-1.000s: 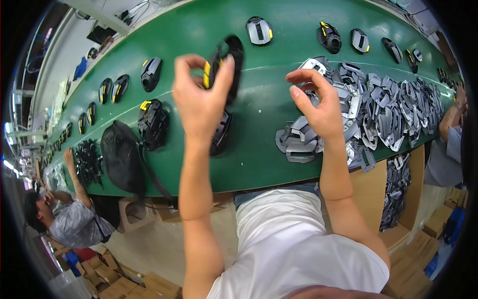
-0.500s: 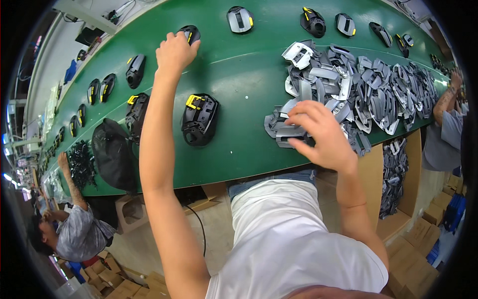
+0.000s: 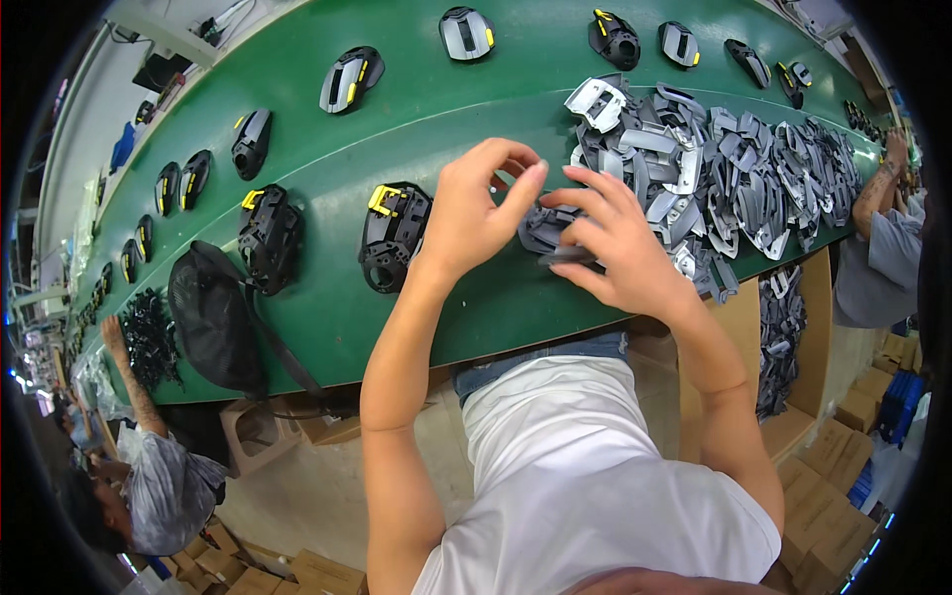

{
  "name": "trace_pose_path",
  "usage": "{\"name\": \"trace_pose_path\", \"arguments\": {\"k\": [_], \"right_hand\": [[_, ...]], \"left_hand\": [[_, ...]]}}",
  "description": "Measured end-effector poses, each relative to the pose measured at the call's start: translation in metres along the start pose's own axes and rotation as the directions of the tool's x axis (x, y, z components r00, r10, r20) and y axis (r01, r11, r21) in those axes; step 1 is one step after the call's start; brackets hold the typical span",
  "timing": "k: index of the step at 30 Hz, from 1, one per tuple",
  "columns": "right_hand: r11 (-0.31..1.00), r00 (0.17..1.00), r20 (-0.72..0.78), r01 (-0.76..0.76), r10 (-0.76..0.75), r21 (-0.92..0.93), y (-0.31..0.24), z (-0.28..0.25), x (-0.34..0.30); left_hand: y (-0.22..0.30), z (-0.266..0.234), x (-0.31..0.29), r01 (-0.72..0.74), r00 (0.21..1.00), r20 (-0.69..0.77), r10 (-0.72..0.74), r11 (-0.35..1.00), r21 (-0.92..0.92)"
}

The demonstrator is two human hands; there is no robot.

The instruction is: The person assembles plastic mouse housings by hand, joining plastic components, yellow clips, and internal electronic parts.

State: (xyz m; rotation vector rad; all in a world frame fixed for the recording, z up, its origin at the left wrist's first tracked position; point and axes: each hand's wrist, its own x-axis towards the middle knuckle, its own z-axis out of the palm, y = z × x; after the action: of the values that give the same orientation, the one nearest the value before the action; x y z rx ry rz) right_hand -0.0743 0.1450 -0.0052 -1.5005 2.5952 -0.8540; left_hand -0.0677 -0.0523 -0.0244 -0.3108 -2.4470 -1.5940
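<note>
My left hand point(image 3: 483, 210) hovers over the green bench, thumb and bent fingers a little apart, with nothing visible between them. To its right, my right hand point(image 3: 635, 248) is closed around a dark grey plastic shell piece point(image 3: 569, 256), partly hidden by the fingers, at the near left edge of a heap. That heap point(image 3: 749, 174) is made of many grey and silver shell pieces. Beside my left wrist lies a black housing point(image 3: 393, 243) with a yellow part on top. Another such housing point(image 3: 269, 238) rests farther left.
Along the far strip lie several mouse-shaped units, among them a silver-topped one point(image 3: 351, 79). A black mesh bag point(image 3: 213, 317) is at the left, by small black parts point(image 3: 154, 342). An open carton point(image 3: 815, 342) holds more shells. Co-workers point(image 3: 169, 476) stand at both sides.
My left hand has left the silver-topped unit on the far strip and come back beside my right hand. My right hand has closed on a grey shell piece. The far units have shifted slightly left.
</note>
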Motion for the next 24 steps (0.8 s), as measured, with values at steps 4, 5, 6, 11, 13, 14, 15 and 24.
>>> {"name": "trace_pose_path", "arguments": {"k": [4,5,6,11,13,14,15,24], "right_hand": [[0.652,0.854,-0.087,-0.323,0.514,0.686,-0.003,0.002,0.019],[0.580,0.833,-0.194,-0.175,0.518,0.795,0.000,0.013,0.025],[0.583,0.837,-0.201,-0.163,0.509,0.796,-0.001,0.019,0.033],[0.503,0.855,-0.159,-0.133,0.494,0.854,-0.006,0.031,0.060],[0.651,0.845,-0.249,-0.146,0.473,0.745,-0.012,0.031,0.067],[0.651,0.849,-0.244,-0.145,0.468,0.745,-0.011,0.031,0.068],[0.635,0.852,-0.226,-0.151,0.472,0.757,-0.010,0.030,0.069],[0.723,0.866,-0.297,-0.102,0.402,0.683,-0.013,0.036,0.076]], "left_hand": [[-0.003,-0.006,-0.005,-0.001,0.999,-0.036,-0.013,0.927,-0.374],[-0.003,-0.003,-0.006,-0.021,0.997,-0.078,-0.012,0.912,-0.410],[-0.003,-0.001,-0.008,-0.041,0.992,-0.123,-0.016,0.897,-0.441],[-0.007,0.009,-0.014,-0.056,0.934,-0.357,-0.012,0.982,-0.180],[-0.004,0.010,-0.015,-0.081,0.917,-0.394,0.059,0.996,-0.039],[-0.004,0.008,-0.015,-0.078,0.915,-0.400,0.057,0.996,-0.038],[-0.002,0.006,-0.014,-0.099,0.908,-0.410,0.086,0.995,-0.012],[-0.001,0.010,-0.016,-0.081,0.925,-0.373,-0.066,0.928,-0.364]]}}
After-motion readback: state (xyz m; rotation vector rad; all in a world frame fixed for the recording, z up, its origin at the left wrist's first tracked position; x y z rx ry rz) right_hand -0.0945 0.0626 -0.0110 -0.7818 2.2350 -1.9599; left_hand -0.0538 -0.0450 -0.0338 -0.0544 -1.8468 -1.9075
